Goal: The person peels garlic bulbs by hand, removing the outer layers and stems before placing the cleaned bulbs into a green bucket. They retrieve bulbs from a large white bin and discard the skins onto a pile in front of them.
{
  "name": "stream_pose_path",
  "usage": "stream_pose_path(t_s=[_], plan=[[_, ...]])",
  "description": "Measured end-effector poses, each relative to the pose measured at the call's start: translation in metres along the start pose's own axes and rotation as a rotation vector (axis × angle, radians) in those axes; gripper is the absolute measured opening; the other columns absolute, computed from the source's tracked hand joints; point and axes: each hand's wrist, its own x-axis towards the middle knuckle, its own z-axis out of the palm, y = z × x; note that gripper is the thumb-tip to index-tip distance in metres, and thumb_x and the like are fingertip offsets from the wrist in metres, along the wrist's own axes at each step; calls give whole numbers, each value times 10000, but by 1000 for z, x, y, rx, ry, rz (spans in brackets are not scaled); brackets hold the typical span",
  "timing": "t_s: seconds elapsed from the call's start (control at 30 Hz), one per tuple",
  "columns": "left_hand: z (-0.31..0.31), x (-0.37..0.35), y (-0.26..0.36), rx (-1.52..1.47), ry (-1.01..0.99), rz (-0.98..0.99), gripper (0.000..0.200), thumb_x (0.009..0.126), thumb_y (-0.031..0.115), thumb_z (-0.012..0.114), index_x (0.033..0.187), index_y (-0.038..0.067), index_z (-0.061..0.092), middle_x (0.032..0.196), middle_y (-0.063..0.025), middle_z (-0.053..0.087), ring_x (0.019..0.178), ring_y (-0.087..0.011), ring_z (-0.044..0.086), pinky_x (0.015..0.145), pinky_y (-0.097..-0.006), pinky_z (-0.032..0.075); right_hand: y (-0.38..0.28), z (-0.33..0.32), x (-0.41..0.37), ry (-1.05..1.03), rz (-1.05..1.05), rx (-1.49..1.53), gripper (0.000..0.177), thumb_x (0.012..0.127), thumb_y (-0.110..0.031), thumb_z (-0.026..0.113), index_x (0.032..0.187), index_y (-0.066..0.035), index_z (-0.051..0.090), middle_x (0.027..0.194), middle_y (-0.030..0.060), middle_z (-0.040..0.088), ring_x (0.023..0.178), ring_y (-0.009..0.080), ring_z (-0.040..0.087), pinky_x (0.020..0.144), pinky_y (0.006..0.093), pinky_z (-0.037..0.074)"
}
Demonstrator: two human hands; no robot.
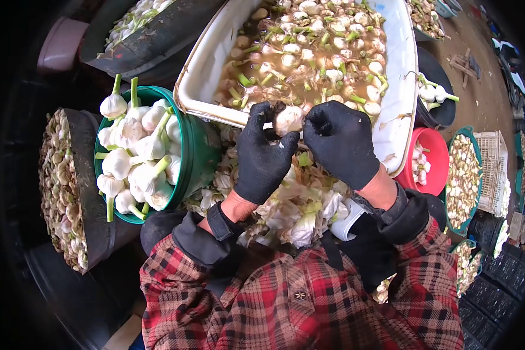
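Observation:
My left hand (265, 154), in a black glove, grips a garlic bulb (289, 120) between thumb and fingers; dark roots or dirt show at its upper left. Fingers pinched together, my right hand (341, 143), also gloved in black, is at the bulb's right side. What the right fingers hold is hidden. Both hands are over the near edge of a white tub (213, 49), where many garlic bulbs float in brown water. Below the hands lies a heap of peeled garlic skins (300, 210). A green bucket (201, 163) at the left is heaped with clean white garlic bulbs (151, 146).
A red bucket (437, 154) with some bulbs stands at the right, beside a black bucket (443, 116). Farther right are a green-rimmed basket (478, 175) of garlic and a pale crate (491, 169). Dark containers of garlic (64, 192) stand at the left.

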Motion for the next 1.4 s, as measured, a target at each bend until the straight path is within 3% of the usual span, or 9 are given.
stream_pose_path(t_s=[0.47,0.7,0.87,0.93,1.07,1.17,1.27,1.33,1.4], plan=[[-1,-2,-9,3,-25,83,410,739,-36,697,1107,0,520,1099,-108,641,915,-139,626,763,-268,509,4,3,-3,12,83,86,94,694,-108,693,691,-63,610,661,123,621,611,318,630,562,382,497],[-1,1,4,-154,-101,-140,431,757,3,698,1153,-6,530,1050,-91,629,887,-131,612,739,-266,514,4,-7,1,-62,93,58,127,689,-110,701,701,-68,582,623,100,600,597,285,631,564,363,498],[-6,7,0,-89,-46,-217,434,756,52,709,1147,-22,535,1024,-82,629,882,-119,605,737,-267,518,1,-8,3,-9,117,202,124,726,-103,697,826,-66,634,781,109,635,644,273,642,582,341,504],[-5,8,-2,-67,-52,-131,343,734,40,698,1032,-15,538,934,-84,616,830,-123,617,717,-270,527,1,-7,2,-17,61,141,136,733,-110,700,851,-71,644,811,104,635,660,276,643,590,345,506],[-3,3,-11,-72,-77,-103,350,733,33,694,1033,-19,521,914,-81,583,826,-127,589,730,-279,504,5,-6,-4,-39,-6,-2,144,748,-128,702,878,-86,658,828,84,634,691,286,640,600,360,505],[-4,0,-15,-24,-80,27,359,729,-2,673,1043,-19,500,918,-84,482,845,-164,525,773,-302,452,3,-7,-6,-16,-144,-129,132,716,-121,643,845,-97,659,812,76,621,741,272,628,592,367,504],[-6,-4,-26,-46,-97,75,319,722,-54,659,1013,-20,535,979,-81,507,888,-172,547,812,-302,455,12,-1,-12,-29,-267,-278,134,717,-105,659,850,-94,668,818,99,635,731,289,632,595,389,504],[1,-12,-50,-50,61,112,423,739,-36,679,1133,-18,528,1032,-83,548,957,-188,563,857,-310,463,9,0,-11,32,-225,-136,122,702,-93,627,822,-90,647,752,89,593,683,296,597,552,428,472],[-4,-11,-54,47,13,105,380,759,-26,675,1106,-10,522,1018,-71,540,930,-160,549,821,-294,460,7,-2,-13,28,-212,-100,107,723,-99,610,823,-61,606,760,106,577,672,303,590,562,431,463]])
